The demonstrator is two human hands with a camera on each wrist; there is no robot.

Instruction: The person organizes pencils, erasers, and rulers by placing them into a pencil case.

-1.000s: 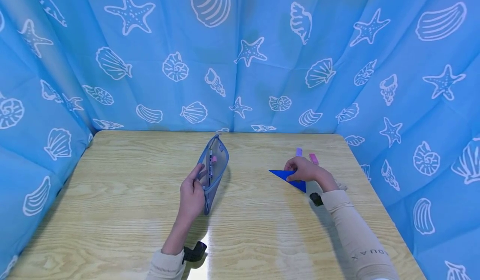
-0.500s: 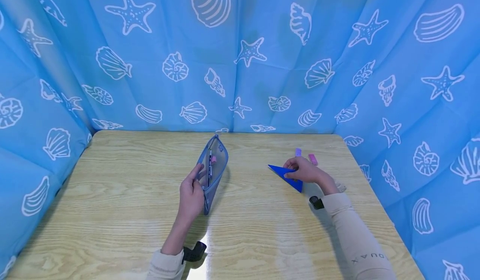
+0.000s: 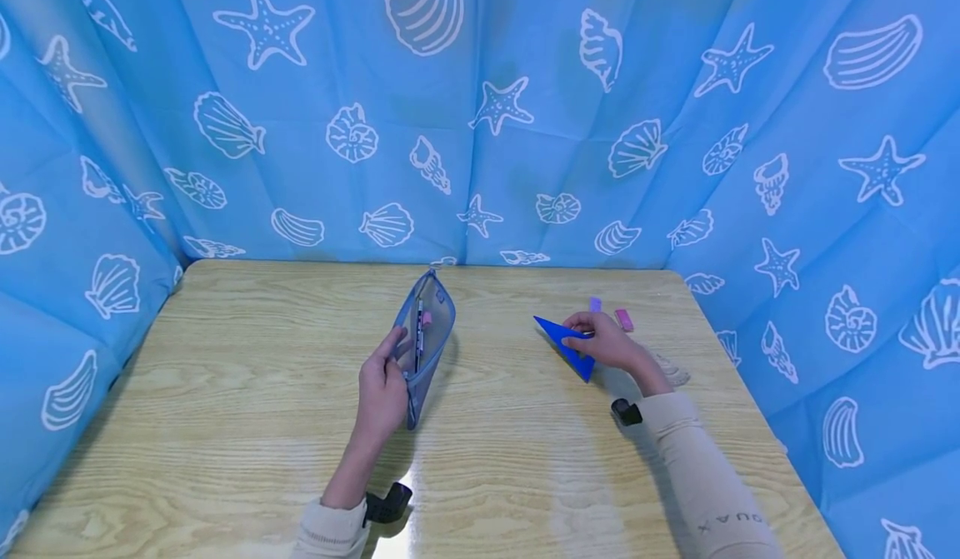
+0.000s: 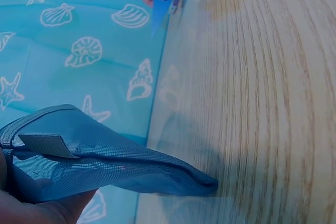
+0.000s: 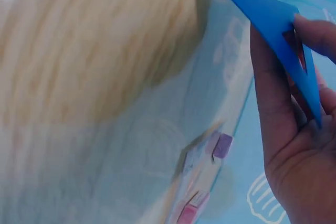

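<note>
My left hand (image 3: 384, 392) grips a blue-grey mesh zip pouch (image 3: 444, 326) by its near side, its mouth parted toward me. Inside the pouch lie a dark-and-white pen (image 3: 420, 334) and a small pink item (image 3: 427, 318). In the left wrist view the pouch's mesh side (image 4: 105, 166) tapers to a folded corner. Between thumb and fingers, my right hand (image 3: 611, 342) pinches a blue set square (image 3: 557, 339), held above the table and tilted. The right wrist view shows the cut-out in the set square (image 5: 281, 32), with the thumb on one face.
Just beyond the right hand lie a purple eraser (image 3: 596, 302) and a pink eraser (image 3: 624, 319) on the wooden table (image 3: 247, 409). A pale see-through item (image 3: 671, 370), its kind unclear, lies by the right wrist. A blue shell-print curtain (image 3: 480, 167) borders the table.
My right hand has lifted slightly and drifted left with the set square, whose left tip has swung upward in the head view. The left hand and pouch stay nearly still.
</note>
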